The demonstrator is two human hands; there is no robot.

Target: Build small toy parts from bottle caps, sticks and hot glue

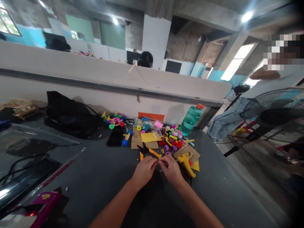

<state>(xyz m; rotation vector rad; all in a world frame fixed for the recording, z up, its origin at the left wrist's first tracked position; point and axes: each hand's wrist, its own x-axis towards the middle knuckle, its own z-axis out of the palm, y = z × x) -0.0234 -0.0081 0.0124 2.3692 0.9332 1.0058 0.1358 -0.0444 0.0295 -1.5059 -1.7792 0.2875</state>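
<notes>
Both of my hands meet over the dark table, fingertips nearly touching. My left hand (145, 169) is closed in a pinch, and my right hand (171, 169) pinches close beside it. Whatever lies between the fingertips is too small to make out. Just beyond the fingers are orange strips (155, 153) and black-handled scissors or pliers (143, 148). A yellow glue gun (187, 165) rests right of my right hand, partly on cardboard (193, 152). Behind my hands, a yellow sheet (150, 137) lies on more cardboard (135, 139), beside a pile of colourful small parts (174, 144).
On the dark table (102, 177) are a phone (116, 136), a black bag (68, 115), a teal bottle (192, 120) and a magenta device (46, 205). A partition (106, 74) runs behind. At right, a person (225, 118) stands near a fan (280, 114).
</notes>
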